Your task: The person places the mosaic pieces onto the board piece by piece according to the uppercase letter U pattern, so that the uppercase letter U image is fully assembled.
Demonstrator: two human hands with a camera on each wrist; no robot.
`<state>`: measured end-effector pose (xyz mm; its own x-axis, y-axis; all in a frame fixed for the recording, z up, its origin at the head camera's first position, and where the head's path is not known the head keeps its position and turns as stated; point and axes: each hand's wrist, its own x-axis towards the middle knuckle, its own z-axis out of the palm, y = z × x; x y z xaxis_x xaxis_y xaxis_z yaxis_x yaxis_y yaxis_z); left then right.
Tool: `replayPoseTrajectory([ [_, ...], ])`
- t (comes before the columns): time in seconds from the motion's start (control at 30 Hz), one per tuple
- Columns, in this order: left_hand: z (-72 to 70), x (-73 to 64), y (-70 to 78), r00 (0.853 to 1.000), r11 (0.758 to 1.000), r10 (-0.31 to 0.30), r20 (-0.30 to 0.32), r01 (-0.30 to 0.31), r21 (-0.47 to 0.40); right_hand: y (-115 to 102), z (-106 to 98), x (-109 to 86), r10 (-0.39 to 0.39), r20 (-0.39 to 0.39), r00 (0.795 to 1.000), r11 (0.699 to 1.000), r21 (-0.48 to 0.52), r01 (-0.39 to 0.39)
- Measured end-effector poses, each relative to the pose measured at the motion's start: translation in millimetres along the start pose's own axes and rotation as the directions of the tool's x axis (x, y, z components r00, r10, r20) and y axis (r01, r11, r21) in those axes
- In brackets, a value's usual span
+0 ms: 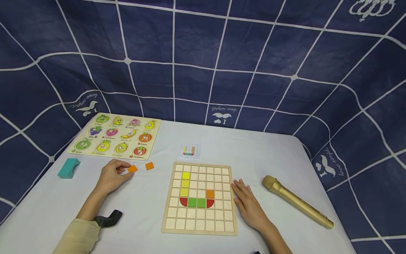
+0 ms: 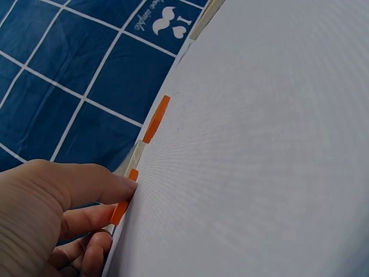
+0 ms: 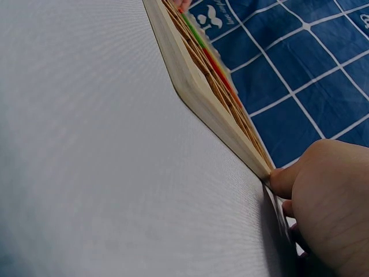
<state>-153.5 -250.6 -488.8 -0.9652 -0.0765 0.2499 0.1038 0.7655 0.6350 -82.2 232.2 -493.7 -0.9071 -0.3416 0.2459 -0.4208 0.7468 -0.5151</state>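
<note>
My left hand point(image 1: 111, 176) pinches an orange square tile point(image 1: 132, 169) between thumb and fingers, close over the white tabletop; the left wrist view shows the tile edge-on at the thumb. A second orange tile point(image 1: 149, 165) lies just right of it. The wooden grid board point(image 1: 199, 233) carries a yellow column point(image 1: 184, 183), red quarter-round corners point(image 1: 183, 201), green squares point(image 1: 192, 202) and one orange square point(image 1: 210, 193) above the right corner. My right hand point(image 1: 252, 207) lies with extended fingers at the board's right edge, its thumb touching the rim point(image 3: 253, 161) in the right wrist view.
A pattern card point(image 1: 190, 152) lies behind the board. A fruit knob puzzle point(image 1: 111, 143) stands at the back left, a teal arched block point(image 1: 68, 168) in front of it. On the right lies a gold microphone point(image 1: 298, 201). Patterned blue cloth point(image 1: 203, 84) hangs behind the table.
</note>
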Motion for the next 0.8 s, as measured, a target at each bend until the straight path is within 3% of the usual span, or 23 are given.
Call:
replayPoseTrajectory([
  [0.8, -1.3, 0.4, 9.2, 0.999, 0.997, -0.045, -0.006, 0.044, -0.061, 0.7, 0.2, -0.5, -0.001, 0.001, 1.0, 1.0, 0.0, 0.001],
])
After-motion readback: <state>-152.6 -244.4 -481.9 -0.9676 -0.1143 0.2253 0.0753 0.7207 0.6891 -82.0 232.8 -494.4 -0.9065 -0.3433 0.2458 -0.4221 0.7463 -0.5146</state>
